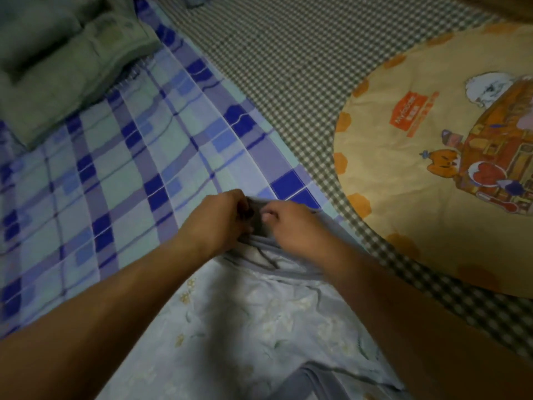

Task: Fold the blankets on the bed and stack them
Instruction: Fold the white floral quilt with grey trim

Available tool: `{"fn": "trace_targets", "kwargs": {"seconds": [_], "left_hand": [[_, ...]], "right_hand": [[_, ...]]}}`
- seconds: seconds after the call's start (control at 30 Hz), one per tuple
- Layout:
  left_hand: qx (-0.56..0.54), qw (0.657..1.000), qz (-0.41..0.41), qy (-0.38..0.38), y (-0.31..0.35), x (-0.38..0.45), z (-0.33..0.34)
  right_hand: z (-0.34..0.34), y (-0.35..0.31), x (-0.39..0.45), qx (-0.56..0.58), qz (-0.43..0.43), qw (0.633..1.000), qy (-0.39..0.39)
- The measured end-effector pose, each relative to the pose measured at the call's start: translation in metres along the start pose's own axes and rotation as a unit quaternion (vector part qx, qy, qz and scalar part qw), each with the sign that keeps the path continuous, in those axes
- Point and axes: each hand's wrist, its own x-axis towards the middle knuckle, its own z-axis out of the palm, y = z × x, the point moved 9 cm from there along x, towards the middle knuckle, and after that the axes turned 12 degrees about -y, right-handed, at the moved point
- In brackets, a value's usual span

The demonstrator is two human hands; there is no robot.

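A pale blue floral blanket (259, 327) with a grey border lies bunched between my forearms at the bottom centre. My left hand (219, 220) and my right hand (291, 226) meet at its far edge, both with curled fingers pinching the grey border there. Under it a blue, purple and green checked blanket (121, 168) is spread flat over the left half of the bed. A yellow-orange cartoon blanket (432, 174) lies at the right.
A grey-green folded quilt or pillow (57, 62) sits at the top left on the checked blanket. The green-and-white gingham sheet (288, 62) covers the bed between the blankets. The room is dim.
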Motion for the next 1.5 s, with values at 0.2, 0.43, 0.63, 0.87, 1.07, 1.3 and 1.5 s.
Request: {"fn": "trace_targets", "kwargs": {"seconds": [0.2,0.43,0.63,0.87,1.07,1.3,1.5], "left_hand": [[-0.159,0.987,-0.027,0.000,-0.044,-0.018,0.008],[-0.167,0.986,-0.003,-0.011,-0.041,-0.014,0.017],[-0.212,0.973,0.063,0.064,-0.028,-0.015,0.005],[-0.273,0.936,-0.079,0.208,-0.131,-0.006,0.023],[-0.178,0.934,-0.306,0.056,-0.249,-0.031,0.133],[-0.056,0.959,-0.254,0.113,-0.259,-0.025,0.111],[-0.064,0.947,-0.289,0.122,-0.316,-0.037,0.123]], "right_hand": [[0.022,-0.002,0.063,0.354,0.077,0.926,-0.106],[0.000,0.023,0.085,0.302,0.105,0.945,-0.066],[0.041,0.000,0.058,0.400,0.087,0.891,-0.196],[-0.056,0.003,0.087,-0.134,0.033,0.978,0.155],[-0.032,0.040,0.119,-0.088,0.026,0.994,0.050],[-0.081,-0.009,0.122,-0.149,-0.031,0.975,0.160],[-0.095,0.026,0.139,-0.134,0.081,0.973,0.170]]}}
